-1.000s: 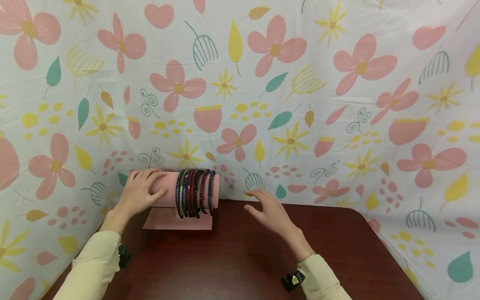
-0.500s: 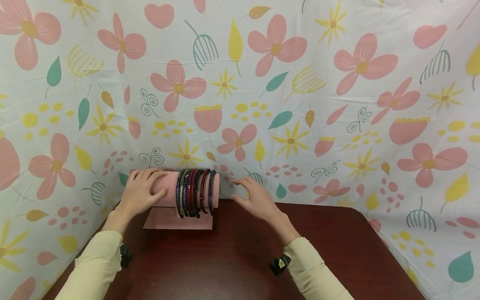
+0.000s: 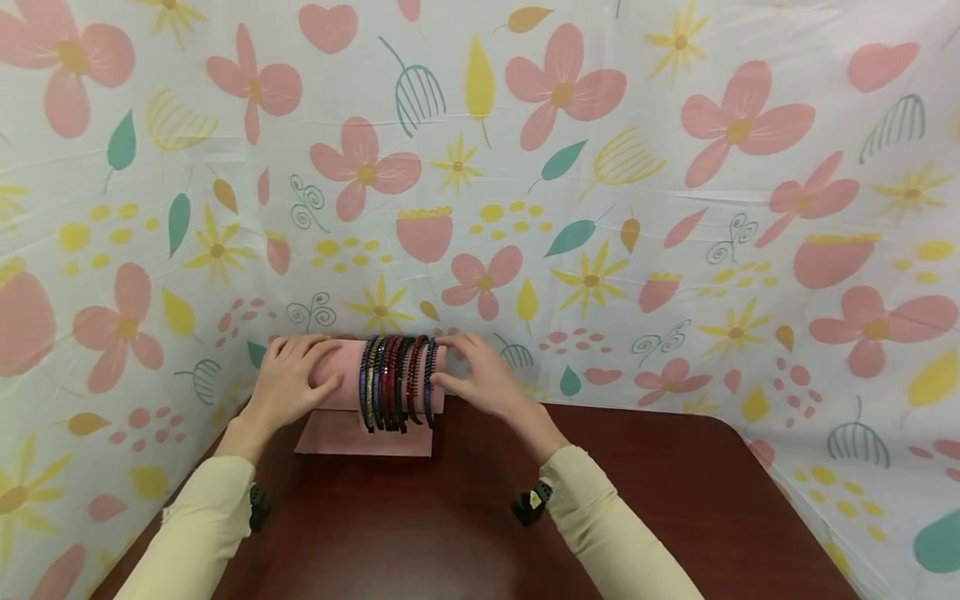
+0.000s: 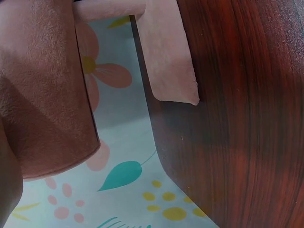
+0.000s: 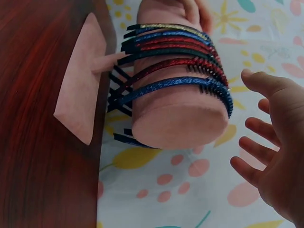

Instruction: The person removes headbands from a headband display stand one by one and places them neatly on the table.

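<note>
A pink velvety headband stand [image 3: 345,367] lies as a horizontal cylinder on a short stem over a flat base [image 3: 363,433]. Several glittery toothed headbands in blue, gold, red and black hug its right half; a blue headband [image 5: 166,85] is outermost. My left hand [image 3: 291,379] grips the cylinder's left end, fingers over the top and thumb in front. My right hand [image 3: 487,379] is at the opposite end, its fingertips close to the blue headband in the head view. In the right wrist view its thumb and fingers are spread, with nothing between them.
The dark red wooden table [image 3: 390,533] runs under the stand, with a rounded far right corner. A white cloth [image 3: 510,192] printed with flowers and leaves hangs close behind it and on both sides. The cylinder overhangs the table's far edge in the wrist views.
My right hand has moved left from beside the stand to its right end, up to the blue headband. The left hand keeps its grip on the stand. The head view has shifted slightly.
</note>
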`<state>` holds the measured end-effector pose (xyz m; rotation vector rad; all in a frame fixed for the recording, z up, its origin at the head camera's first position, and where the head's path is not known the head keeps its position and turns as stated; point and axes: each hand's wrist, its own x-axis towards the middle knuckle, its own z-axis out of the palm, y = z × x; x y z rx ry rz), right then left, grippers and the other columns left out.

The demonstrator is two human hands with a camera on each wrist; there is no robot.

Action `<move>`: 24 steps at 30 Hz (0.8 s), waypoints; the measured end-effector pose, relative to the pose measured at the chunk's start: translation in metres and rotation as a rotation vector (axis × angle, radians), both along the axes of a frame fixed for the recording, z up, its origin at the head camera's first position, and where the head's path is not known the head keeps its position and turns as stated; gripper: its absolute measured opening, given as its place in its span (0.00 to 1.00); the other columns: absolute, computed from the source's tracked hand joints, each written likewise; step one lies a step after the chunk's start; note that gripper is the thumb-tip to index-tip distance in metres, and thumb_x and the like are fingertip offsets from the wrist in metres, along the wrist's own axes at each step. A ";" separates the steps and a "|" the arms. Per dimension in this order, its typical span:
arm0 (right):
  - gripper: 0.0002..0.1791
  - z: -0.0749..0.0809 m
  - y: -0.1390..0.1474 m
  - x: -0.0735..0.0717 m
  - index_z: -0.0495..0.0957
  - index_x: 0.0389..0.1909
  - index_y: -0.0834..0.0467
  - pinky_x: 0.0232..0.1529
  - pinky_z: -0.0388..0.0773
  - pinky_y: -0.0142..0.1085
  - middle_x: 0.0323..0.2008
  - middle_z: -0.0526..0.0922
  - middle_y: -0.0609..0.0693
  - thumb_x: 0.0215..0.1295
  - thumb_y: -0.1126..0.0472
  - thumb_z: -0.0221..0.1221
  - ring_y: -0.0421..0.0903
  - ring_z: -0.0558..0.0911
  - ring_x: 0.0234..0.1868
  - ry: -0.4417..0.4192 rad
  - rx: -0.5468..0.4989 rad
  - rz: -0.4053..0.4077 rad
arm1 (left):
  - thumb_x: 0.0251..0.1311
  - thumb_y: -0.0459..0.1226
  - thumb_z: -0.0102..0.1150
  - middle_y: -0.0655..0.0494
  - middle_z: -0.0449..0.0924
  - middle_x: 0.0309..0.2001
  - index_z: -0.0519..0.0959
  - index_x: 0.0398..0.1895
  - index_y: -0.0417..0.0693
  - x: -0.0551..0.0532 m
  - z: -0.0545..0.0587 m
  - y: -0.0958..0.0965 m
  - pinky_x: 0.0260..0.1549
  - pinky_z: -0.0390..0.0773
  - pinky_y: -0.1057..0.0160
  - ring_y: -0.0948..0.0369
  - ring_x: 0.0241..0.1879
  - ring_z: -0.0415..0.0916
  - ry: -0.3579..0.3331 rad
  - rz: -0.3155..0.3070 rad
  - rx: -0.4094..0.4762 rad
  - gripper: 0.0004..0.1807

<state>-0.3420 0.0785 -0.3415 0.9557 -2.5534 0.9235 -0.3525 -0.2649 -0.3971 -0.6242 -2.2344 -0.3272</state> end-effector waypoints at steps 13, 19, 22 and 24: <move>0.48 -0.005 -0.017 -0.023 0.57 0.76 0.52 0.69 0.67 0.53 0.73 0.60 0.53 0.59 0.42 0.67 0.52 0.63 0.73 -0.083 0.056 0.015 | 0.55 0.50 0.64 0.43 0.76 0.57 0.78 0.58 0.49 -0.003 -0.002 0.001 0.59 0.61 0.41 0.44 0.55 0.72 0.024 0.011 0.006 0.28; 0.54 -0.008 -0.024 -0.029 0.51 0.79 0.49 0.70 0.65 0.57 0.78 0.50 0.54 0.56 0.39 0.68 0.55 0.56 0.77 -0.129 0.098 0.019 | 0.55 0.51 0.63 0.42 0.76 0.57 0.78 0.58 0.48 -0.004 -0.003 0.003 0.59 0.62 0.40 0.45 0.55 0.72 0.028 0.010 -0.007 0.28; 0.58 -0.011 -0.027 -0.033 0.49 0.79 0.49 0.69 0.65 0.59 0.79 0.48 0.55 0.53 0.38 0.70 0.55 0.54 0.78 -0.123 0.118 0.021 | 0.55 0.51 0.63 0.42 0.76 0.56 0.78 0.57 0.49 -0.004 -0.003 0.003 0.59 0.62 0.40 0.45 0.55 0.72 0.044 0.007 -0.002 0.28; 0.59 -0.012 -0.028 -0.036 0.49 0.79 0.49 0.69 0.65 0.59 0.79 0.48 0.54 0.51 0.37 0.70 0.55 0.53 0.78 -0.115 0.140 0.018 | 0.55 0.52 0.62 0.42 0.77 0.56 0.79 0.57 0.48 -0.004 -0.003 0.002 0.58 0.62 0.40 0.45 0.54 0.72 0.063 0.003 0.001 0.28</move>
